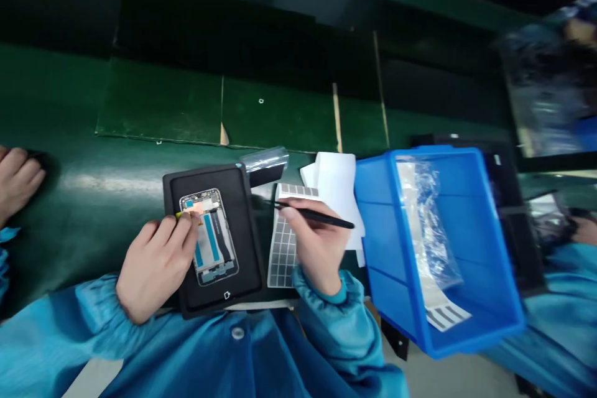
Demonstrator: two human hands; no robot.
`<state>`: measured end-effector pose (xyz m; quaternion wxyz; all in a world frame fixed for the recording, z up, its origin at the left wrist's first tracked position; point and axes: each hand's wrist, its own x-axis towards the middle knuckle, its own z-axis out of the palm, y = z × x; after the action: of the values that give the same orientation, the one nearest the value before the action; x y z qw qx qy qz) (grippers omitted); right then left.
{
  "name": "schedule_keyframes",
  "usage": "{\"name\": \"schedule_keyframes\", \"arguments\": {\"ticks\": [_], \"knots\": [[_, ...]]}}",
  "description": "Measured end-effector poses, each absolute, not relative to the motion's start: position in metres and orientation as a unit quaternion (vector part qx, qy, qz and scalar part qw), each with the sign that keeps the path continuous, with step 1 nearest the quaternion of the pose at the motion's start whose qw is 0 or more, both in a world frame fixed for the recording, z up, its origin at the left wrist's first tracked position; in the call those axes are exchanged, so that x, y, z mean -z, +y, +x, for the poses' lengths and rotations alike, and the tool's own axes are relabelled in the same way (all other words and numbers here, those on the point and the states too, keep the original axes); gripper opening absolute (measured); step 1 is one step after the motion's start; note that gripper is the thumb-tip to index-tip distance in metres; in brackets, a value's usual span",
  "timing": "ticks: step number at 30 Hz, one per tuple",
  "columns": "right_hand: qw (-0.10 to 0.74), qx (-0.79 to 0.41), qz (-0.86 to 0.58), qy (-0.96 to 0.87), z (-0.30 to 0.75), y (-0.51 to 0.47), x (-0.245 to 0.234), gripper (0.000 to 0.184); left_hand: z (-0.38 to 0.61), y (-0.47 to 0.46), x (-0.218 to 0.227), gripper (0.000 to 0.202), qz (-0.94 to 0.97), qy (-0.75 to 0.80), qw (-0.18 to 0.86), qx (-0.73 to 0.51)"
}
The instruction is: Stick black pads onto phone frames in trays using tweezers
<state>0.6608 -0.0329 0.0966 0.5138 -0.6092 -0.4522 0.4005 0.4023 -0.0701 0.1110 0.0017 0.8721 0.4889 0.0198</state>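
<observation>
- Head view, the mat: a black rubber mat (245, 230) lay near the middle of the view, and every place below is told from it.
- The phone frame (209, 237) lay flat on the mat, its long axis running away from the person and tilted slightly, with a copper patch near its far end.
- The left hand (156, 267) was at the near left corner of the mat and was the nearer hand to the phone frame. Its fingers were pressed together, pinching a small yellow tab (183, 215) over the far part of the frame.
- The right hand (317, 249) was just right of the mat, curled around a slim black tool (321, 216) held like a pen, with the tip pointing toward the mat and not touching the frame.
- A sheet of small grey labels (283, 249) lay under the right hand, just beside the mat, with white paper (336, 180) beyond it.
- A clear plastic roll (265, 159) lay just past the far edge of the mat.
- A blue plastic bin (377, 230) stood to the right of the mat, holding a clear plastic bag (425, 230) and a striped label strip (445, 316).
- A co-worker's hand (16, 180) rested on the green bench (60, 137), well left of the mat.
</observation>
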Motion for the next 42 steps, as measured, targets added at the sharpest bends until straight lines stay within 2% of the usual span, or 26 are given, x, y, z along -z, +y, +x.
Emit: {"name": "schedule_keyframes", "arguments": {"ticks": [2, 5, 8, 14, 21, 28, 42], "knots": [[0.572, -0.354, -0.614, -0.414, 0.695, -0.034, -0.084, 0.012, 0.419, -0.052, -0.122, 0.034, 0.875, 0.482, 0.023, -0.044], [0.597, -0.313, -0.638, -0.372, 0.739, -0.031, -0.061, 0.018, 0.468, -0.015, -0.129, 0.023, 0.889, 0.444, 0.072, -0.082], [0.594, -0.336, -0.640, -0.354, 0.764, -0.025, -0.044, 0.024, 0.536, 0.025, -0.117, 0.020, 0.898, 0.394, 0.178, -0.082], [0.557, -0.343, -0.650, -0.387, 0.782, -0.017, -0.033, 0.029, 0.616, 0.072, -0.072, 0.025, 0.862, 0.415, 0.291, -0.007], [0.527, -0.348, -0.661, -0.405, 0.790, -0.022, -0.024, 0.026, 0.611, 0.074, -0.062, 0.006, 0.842, 0.417, 0.343, 0.003], [0.519, -0.352, -0.651, -0.427, 0.788, -0.029, -0.024, 0.023, 0.608, 0.075, -0.068, 0.007, 0.800, 0.440, 0.408, -0.016], [0.545, -0.351, -0.621, -0.441, 0.785, -0.030, -0.022, 0.016, 0.607, 0.076, -0.067, 0.007, 0.770, 0.460, 0.440, -0.039]]}}
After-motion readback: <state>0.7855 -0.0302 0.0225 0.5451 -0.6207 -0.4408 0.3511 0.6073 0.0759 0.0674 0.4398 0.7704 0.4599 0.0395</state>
